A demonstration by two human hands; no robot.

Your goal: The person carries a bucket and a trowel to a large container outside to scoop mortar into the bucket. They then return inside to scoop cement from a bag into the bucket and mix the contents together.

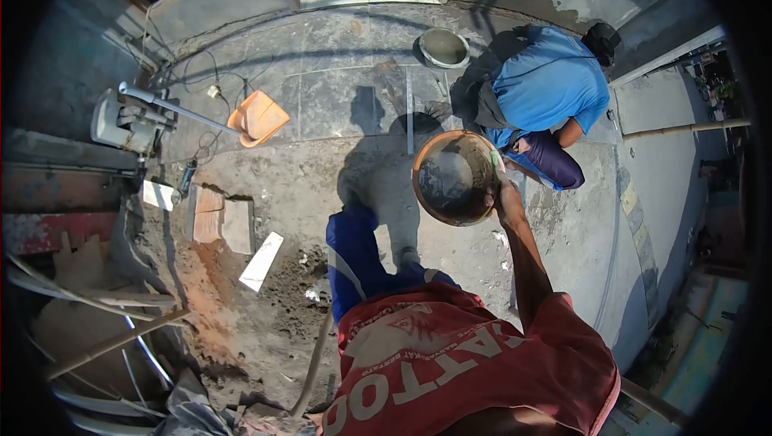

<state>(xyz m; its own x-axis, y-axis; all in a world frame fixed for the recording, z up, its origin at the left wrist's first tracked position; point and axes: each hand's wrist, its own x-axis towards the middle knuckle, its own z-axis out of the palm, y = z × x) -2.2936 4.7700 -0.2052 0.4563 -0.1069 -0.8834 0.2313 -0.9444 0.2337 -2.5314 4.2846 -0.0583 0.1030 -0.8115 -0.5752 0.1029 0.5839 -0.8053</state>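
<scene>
My right hand (pixel 507 187) grips the right rim of a round bucket (pixel 452 175), fingers closed over its edge. The bucket has an orange rim and a dark, smeared inside, and I look straight down into it. It is held out in front of me, beyond my blue trousers (pixel 354 263). Just right of it, a co-worker in a blue shirt (pixel 547 74) crouches with their back towards me. My left hand is out of view, below or behind my red shirt (pixel 450 356).
A second bucket (pixel 444 48) with grey contents stands on the tiles, near a long straightedge (pixel 409 110). To the left lie an orange dustpan (pixel 259 117) with a long handle, tile pieces (pixel 238 225), a white strip (pixel 261 262) and cables. Bamboo poles (pixel 121 343) clutter the lower left.
</scene>
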